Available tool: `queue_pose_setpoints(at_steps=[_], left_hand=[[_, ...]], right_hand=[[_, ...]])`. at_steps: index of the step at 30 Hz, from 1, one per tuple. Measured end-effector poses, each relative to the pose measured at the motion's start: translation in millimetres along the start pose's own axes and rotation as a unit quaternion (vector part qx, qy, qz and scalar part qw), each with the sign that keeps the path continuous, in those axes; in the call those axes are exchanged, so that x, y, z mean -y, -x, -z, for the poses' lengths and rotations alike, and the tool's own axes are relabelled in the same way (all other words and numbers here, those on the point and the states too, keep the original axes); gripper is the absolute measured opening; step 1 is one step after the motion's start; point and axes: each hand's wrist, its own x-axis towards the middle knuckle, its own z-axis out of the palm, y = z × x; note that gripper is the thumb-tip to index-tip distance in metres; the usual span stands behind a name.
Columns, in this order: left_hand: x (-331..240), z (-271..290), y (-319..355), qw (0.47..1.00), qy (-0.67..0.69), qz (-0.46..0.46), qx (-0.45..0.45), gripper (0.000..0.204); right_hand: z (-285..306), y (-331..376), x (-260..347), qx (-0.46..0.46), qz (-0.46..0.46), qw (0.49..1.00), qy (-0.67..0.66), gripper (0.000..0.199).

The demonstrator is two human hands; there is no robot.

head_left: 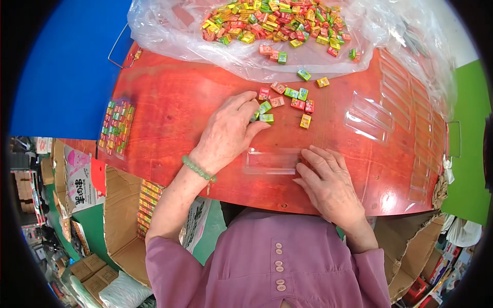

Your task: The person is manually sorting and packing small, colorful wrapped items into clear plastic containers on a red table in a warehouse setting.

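My left hand (229, 128), with a green bead bracelet (197, 169) at its wrist, curls its fingers and thumb around a small green box (254, 117) at the near left of a loose group. Its fingertips are partly hidden. Close by lie another green box (266, 118), a red box (264, 94) and a yellow box (305, 121). Nearer me, a clear plastic tray (272, 163) lies on the red table (169, 113); no boxes show in it. My right hand (328, 182) holds the tray's right end between thumb and fingers.
A pile of small coloured boxes (277, 23) sits on clear plastic sheeting (169, 36) at the far side. More clear trays (367, 118) lie at the right. A filled tray (117, 126) stands at the left edge. Cardboard cartons (123, 220) flank me below the table.
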Motion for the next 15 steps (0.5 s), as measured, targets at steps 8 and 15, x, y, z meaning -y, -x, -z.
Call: queue_pose_setpoints(at_steps=[8, 15], left_hand=[[-8.2, 11.6, 2.8, 1.0, 0.01, -0.016, 0.015, 0.054], [-2.2, 1.4, 4.5, 0.999, -0.029, -0.032, 0.013, 0.046]], right_hand=[[0.2, -43.8, -34.6, -0.044, -0.037, 0.996, -0.067, 0.027], [-19.1, -64.2, -48.3, -0.04, -0.037, 0.998, -0.042, 0.024]])
